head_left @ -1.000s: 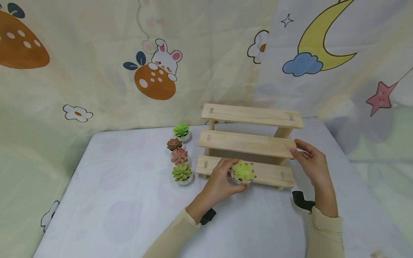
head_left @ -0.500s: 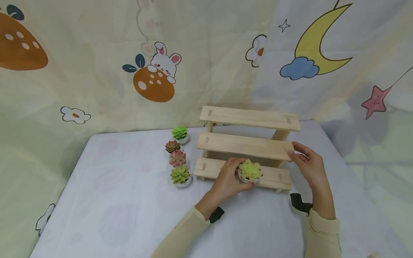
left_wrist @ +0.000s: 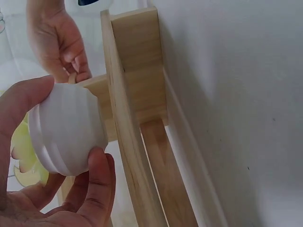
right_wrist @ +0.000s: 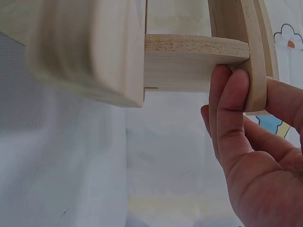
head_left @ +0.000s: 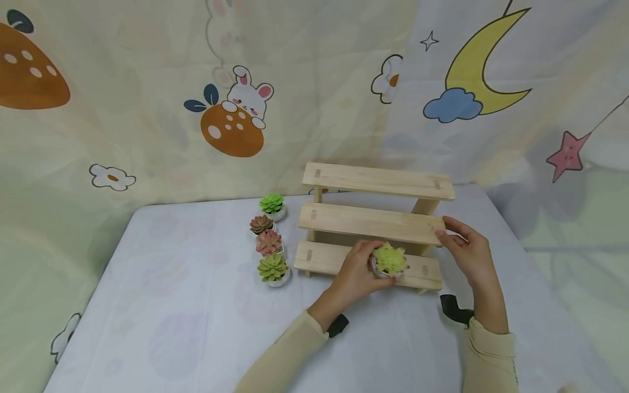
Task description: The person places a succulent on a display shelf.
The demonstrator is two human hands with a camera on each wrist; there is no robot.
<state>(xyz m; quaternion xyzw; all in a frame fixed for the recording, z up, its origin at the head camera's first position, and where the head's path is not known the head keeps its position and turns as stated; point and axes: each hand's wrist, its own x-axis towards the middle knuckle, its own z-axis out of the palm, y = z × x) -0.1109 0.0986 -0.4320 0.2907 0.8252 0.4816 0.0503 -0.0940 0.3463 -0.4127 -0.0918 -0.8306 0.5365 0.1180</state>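
My left hand [head_left: 357, 273] grips a small white pot [left_wrist: 66, 127] holding a yellow-green succulent [head_left: 390, 258], its fingers and thumb on either side of the pot. In the head view the plant is over the right half of the lowest board [head_left: 324, 258] of a three-step wooden plant stand [head_left: 378, 179]. Whether the pot touches that board I cannot tell. My right hand [head_left: 473, 252] pinches the right end of the middle board [head_left: 368, 221], thumb and fingers on opposite faces in the right wrist view.
Left of the stand, several potted succulents form a row: bright green [head_left: 272, 204], brownish [head_left: 261, 224], pink [head_left: 269, 243] and green [head_left: 273, 268]. A white cloth covers the table [head_left: 172, 284]. A printed curtain [head_left: 324, 109] hangs right behind it.
My left hand has carried the potted yellow-green succulent rightward along the lowest board. The right hand keeps its hold on the middle board. The whole head view has shifted slightly.
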